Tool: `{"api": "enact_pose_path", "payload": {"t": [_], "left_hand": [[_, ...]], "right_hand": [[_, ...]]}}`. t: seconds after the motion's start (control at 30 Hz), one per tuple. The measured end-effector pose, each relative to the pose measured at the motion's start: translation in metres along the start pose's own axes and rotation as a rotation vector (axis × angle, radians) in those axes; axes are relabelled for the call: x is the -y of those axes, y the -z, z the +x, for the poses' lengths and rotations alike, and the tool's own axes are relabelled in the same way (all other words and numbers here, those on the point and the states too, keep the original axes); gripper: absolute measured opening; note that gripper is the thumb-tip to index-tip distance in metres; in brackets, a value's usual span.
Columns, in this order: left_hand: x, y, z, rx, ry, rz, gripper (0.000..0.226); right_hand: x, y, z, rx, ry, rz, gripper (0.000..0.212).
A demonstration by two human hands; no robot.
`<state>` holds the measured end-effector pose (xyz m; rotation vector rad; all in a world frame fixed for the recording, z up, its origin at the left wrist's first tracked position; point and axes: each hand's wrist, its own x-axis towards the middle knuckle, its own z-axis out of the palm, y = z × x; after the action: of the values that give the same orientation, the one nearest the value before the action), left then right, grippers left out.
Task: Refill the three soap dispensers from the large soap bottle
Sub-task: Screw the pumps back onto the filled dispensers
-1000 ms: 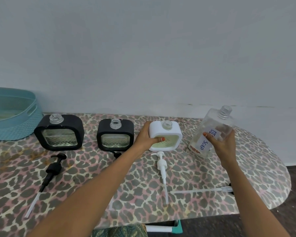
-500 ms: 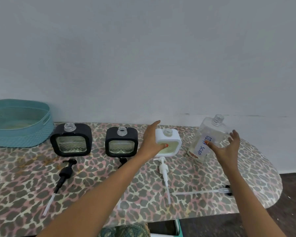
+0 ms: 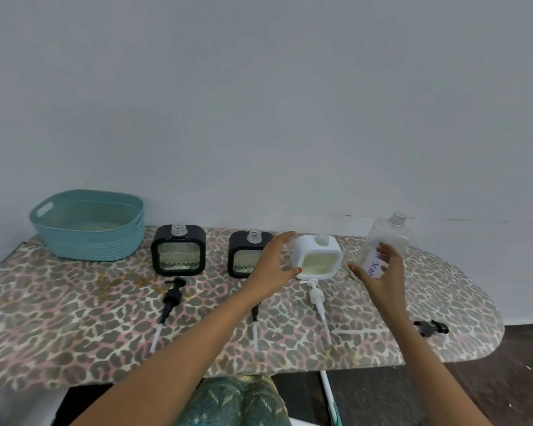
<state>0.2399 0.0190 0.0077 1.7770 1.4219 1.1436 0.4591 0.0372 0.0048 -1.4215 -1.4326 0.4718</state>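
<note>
The leopard-print surface (image 3: 74, 318) is carrying everything here. A teal basket (image 3: 90, 241) is sitting in its far left corner. The big clear soap bottle (image 3: 391, 238), with a handwritten label on it, is standing upright at the far edge toward the rounded right end, neck uncapped. Running left from it along that same far edge, three dispensers are standing in a row with open necks. The white dispenser (image 3: 317, 256) is nearest the bottle and showing pale soap through its window, then the middle black dispenser (image 3: 243, 256), then the left black dispenser (image 3: 178, 250) near the basket.

The left hand (image 3: 271, 269) is hovering open, fingers spread, between the middle black dispenser and the white one. Its thumb tip is sitting right at the white one's lower corner, and I can't tell if it's actually touching. The right hand (image 3: 382, 275) is hanging open too, fingers relaxed in front of the bottle's label and not wrapping round it.

The pumps are lying flat nearer the middle of the surface. The black pump (image 3: 171, 298) is lying in front of the left black dispenser and the white pump (image 3: 317, 298) in front of the white one. A third pump (image 3: 254, 315) is mostly hiding under the left forearm, and a fourth pump (image 3: 431, 327) is lying by the right end
</note>
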Motion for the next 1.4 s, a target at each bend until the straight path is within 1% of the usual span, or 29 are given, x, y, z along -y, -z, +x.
{"api": "enact_pose_path", "payload": {"t": [0.13, 0.3, 0.47, 0.63, 0.73, 0.8, 0.97, 1.03, 1.13, 1.27, 1.33, 1.4], "left_hand": [[0.007, 0.033, -0.019, -0.030, 0.007, 0.055, 0.065], [0.027, 0.078, -0.037, -0.103, 0.022, 0.111, 0.059], [0.058, 0.123, -0.047, -0.239, 0.066, 0.173, 0.057], [0.086, 0.164, -0.049, -0.341, 0.115, 0.218, 0.058], [0.098, 0.183, -0.044, -0.371, 0.127, 0.257, 0.061], [0.104, 0.192, -0.039, -0.366, 0.153, 0.261, 0.065], [0.115, 0.202, -0.026, -0.277, 0.225, 0.200, 0.074], [0.118, 0.204, -0.022, -0.235, 0.230, 0.209, 0.076], [0.119, 0.204, -0.018, -0.177, 0.237, 0.209, 0.075], [0.118, 0.201, -0.014, -0.144, 0.238, 0.232, 0.072], [0.119, 0.200, -0.015, -0.141, 0.238, 0.232, 0.071], [0.120, 0.200, -0.015, -0.141, 0.239, 0.228, 0.070]], "right_hand": [[0.027, -0.033, -0.024, 0.093, 0.052, 0.006, 0.071], [0.063, -0.083, -0.056, 0.233, 0.063, 0.046, 0.062], [0.088, -0.139, -0.085, 0.373, 0.080, 0.030, 0.058], [0.104, -0.191, -0.104, 0.498, 0.040, 0.024, 0.063], [0.105, -0.219, -0.113, 0.536, 0.018, -0.024, 0.056], [0.103, -0.234, -0.118, 0.548, -0.004, -0.064, 0.048], [0.102, -0.260, -0.129, 0.569, -0.083, -0.112, 0.031], [0.102, -0.267, -0.131, 0.568, -0.107, -0.132, 0.032], [0.104, -0.274, -0.130, 0.560, -0.162, -0.192, 0.041], [0.107, -0.278, -0.130, 0.630, -0.238, -0.241, 0.031], [0.109, -0.277, -0.130, 0.665, -0.254, -0.227, 0.031], [0.114, -0.272, -0.127, 0.665, -0.260, -0.173, 0.031]]}}
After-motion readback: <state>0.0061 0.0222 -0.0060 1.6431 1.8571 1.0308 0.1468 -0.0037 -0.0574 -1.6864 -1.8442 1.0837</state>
